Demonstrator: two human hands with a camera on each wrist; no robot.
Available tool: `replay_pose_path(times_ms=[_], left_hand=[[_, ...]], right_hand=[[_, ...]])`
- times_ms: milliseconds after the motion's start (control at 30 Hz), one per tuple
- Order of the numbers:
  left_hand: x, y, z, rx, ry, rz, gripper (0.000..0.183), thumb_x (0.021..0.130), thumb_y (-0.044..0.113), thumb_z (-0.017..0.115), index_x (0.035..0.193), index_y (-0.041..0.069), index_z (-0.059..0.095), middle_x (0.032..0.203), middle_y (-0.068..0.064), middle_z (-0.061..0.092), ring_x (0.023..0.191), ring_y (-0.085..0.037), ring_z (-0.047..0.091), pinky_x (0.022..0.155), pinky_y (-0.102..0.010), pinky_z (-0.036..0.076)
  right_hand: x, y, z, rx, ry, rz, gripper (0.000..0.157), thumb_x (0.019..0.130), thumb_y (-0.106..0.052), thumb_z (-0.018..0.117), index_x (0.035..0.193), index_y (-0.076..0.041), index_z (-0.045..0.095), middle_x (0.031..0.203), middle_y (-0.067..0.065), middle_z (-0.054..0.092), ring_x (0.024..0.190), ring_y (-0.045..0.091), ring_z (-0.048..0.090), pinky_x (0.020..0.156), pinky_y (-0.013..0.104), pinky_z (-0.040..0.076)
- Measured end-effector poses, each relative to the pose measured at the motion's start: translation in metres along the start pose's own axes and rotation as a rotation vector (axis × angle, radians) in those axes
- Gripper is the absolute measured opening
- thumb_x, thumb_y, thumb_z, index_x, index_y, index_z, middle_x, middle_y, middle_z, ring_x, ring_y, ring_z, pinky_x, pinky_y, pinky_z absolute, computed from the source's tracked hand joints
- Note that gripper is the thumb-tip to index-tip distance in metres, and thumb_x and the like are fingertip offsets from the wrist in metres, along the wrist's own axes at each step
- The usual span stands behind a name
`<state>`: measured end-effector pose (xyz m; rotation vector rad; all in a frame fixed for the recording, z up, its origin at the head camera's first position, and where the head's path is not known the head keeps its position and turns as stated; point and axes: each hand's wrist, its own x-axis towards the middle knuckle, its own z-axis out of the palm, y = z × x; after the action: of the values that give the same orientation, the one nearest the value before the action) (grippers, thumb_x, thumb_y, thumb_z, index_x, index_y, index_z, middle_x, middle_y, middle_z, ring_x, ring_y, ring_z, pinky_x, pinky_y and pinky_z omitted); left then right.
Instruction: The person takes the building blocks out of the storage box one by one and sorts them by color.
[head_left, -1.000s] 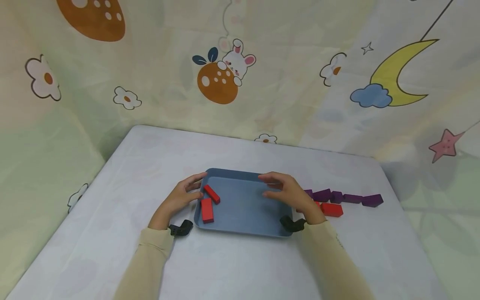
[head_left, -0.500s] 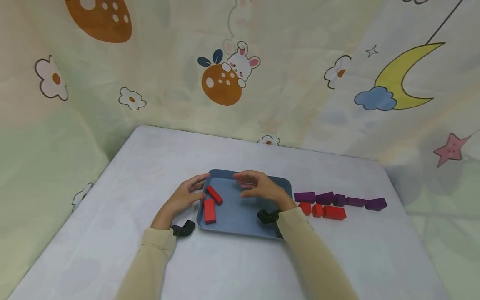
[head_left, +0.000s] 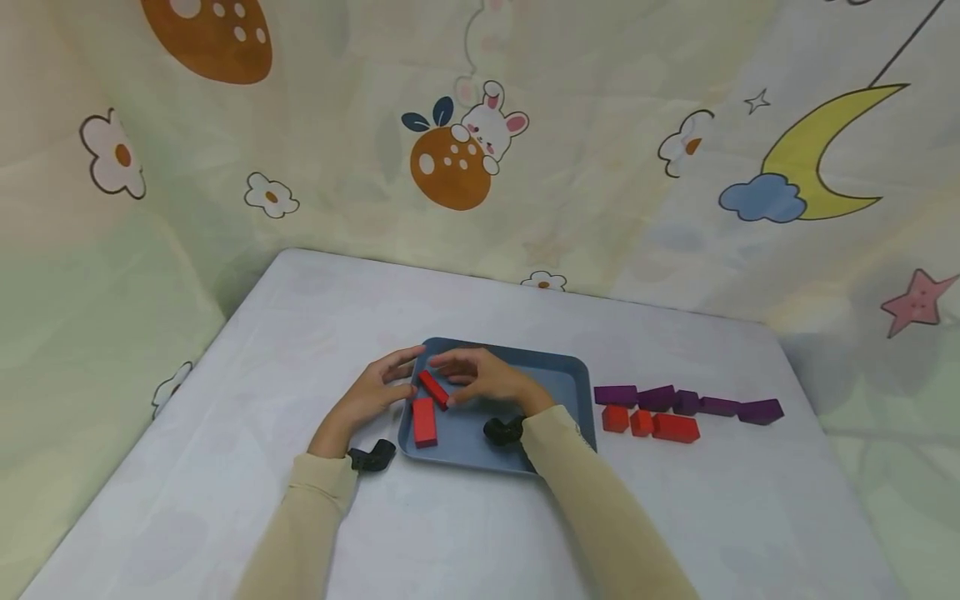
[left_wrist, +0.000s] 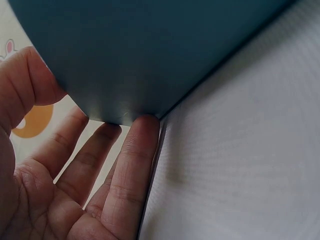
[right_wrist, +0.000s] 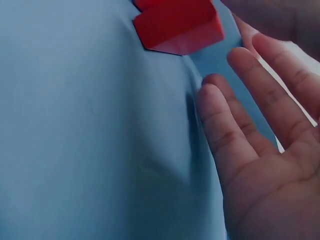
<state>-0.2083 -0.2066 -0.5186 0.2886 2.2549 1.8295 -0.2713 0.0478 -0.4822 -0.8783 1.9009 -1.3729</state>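
Note:
On the blue tray [head_left: 454, 446], a narrow red block [head_left: 432, 388] lies slanted near the left side. Just in front of it is a wider red block [head_left: 424, 422]. My right hand [head_left: 491, 379] is over the tray, thumb tip close to the narrow block's right end and fingers reaching beyond it. In the right wrist view its fingers [right_wrist: 220, 120] are spread and loosely bent, below a red block [right_wrist: 180, 25]. My left hand [head_left: 365, 402] stays at the tray's left edge. The left wrist view shows its fingertips [left_wrist: 145, 127] touching the tray's side [left_wrist: 125, 65].
Right of the tray, several purple blocks [head_left: 615, 395] form a row on the white table [head_left: 750, 517]. In front of that row sit 3 red blocks [head_left: 676, 427]. A patterned cloth [head_left: 600, 167] hangs behind the table. Each wrist wears a black camera mount [head_left: 373, 456].
My right hand has moved left across the tray to the narrow red block, uncovering the tray's right side and the red blocks beyond. My left hand has stayed at the tray's edge.

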Motion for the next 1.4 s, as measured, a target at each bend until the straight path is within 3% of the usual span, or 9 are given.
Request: replay_pose_path(times_ms=[167, 300, 633, 900, 1133, 1400], left_hand=[[0.003, 0.003, 0.003, -0.012, -0.017, 0.022, 0.075, 0.095, 0.0, 0.067, 0.165, 0.003, 0.042, 0.169, -0.022, 0.041, 0.151, -0.048, 0.044, 0.115, -0.063, 0.04], [0.004, 0.007, 0.005, -0.011, -0.02, 0.029, 0.075, 0.095, 0.0, 0.068, 0.165, 0.002, 0.043, 0.169, -0.022, 0.041, 0.151, -0.048, 0.045, 0.114, -0.063, 0.041], [0.006, 0.008, 0.008, 0.003, -0.008, -0.01, 0.074, 0.095, 0.0, 0.065, 0.165, 0.007, 0.044, 0.169, -0.02, 0.043, 0.15, -0.046, 0.046, 0.11, -0.057, 0.044], [0.005, 0.006, 0.008, 0.02, -0.003, -0.023, 0.073, 0.096, 0.0, 0.064, 0.166, 0.006, 0.043, 0.17, -0.021, 0.04, 0.152, -0.049, 0.042, 0.115, -0.067, 0.04], [0.001, 0.006, 0.008, 0.018, -0.001, -0.009, 0.074, 0.095, 0.001, 0.064, 0.165, 0.006, 0.044, 0.169, -0.021, 0.041, 0.151, -0.049, 0.043, 0.111, -0.063, 0.042], [-0.004, 0.005, 0.004, 0.018, 0.005, -0.023, 0.073, 0.096, 0.002, 0.064, 0.166, 0.007, 0.043, 0.17, -0.023, 0.04, 0.151, -0.05, 0.043, 0.111, -0.06, 0.042]], right_hand=[[0.002, 0.0, 0.0, -0.081, -0.074, -0.008, 0.07, 0.089, 0.014, 0.078, 0.153, 0.01, 0.051, 0.155, 0.026, 0.055, 0.144, 0.036, 0.054, 0.118, 0.038, 0.045], [0.002, -0.002, -0.001, -0.116, -0.08, -0.011, 0.068, 0.09, 0.015, 0.077, 0.153, 0.01, 0.052, 0.155, 0.026, 0.056, 0.144, 0.037, 0.056, 0.117, 0.038, 0.045], [-0.012, -0.015, -0.006, -0.098, 0.058, 0.03, 0.063, 0.088, 0.006, 0.082, 0.147, 0.005, 0.06, 0.147, 0.02, 0.062, 0.137, 0.032, 0.059, 0.115, 0.042, 0.048], [-0.054, -0.026, -0.018, -0.05, 0.158, 0.037, 0.065, 0.09, -0.001, 0.084, 0.15, 0.004, 0.058, 0.149, 0.018, 0.061, 0.139, 0.037, 0.057, 0.112, 0.05, 0.051], [-0.104, -0.017, -0.033, -0.022, 0.265, -0.042, 0.063, 0.088, 0.006, 0.082, 0.147, 0.007, 0.059, 0.148, 0.025, 0.058, 0.137, 0.043, 0.056, 0.107, 0.055, 0.052], [-0.156, -0.005, -0.048, -0.062, 0.362, -0.059, 0.063, 0.09, 0.005, 0.082, 0.148, 0.01, 0.057, 0.149, 0.03, 0.055, 0.134, 0.039, 0.057, 0.103, 0.035, 0.056]])
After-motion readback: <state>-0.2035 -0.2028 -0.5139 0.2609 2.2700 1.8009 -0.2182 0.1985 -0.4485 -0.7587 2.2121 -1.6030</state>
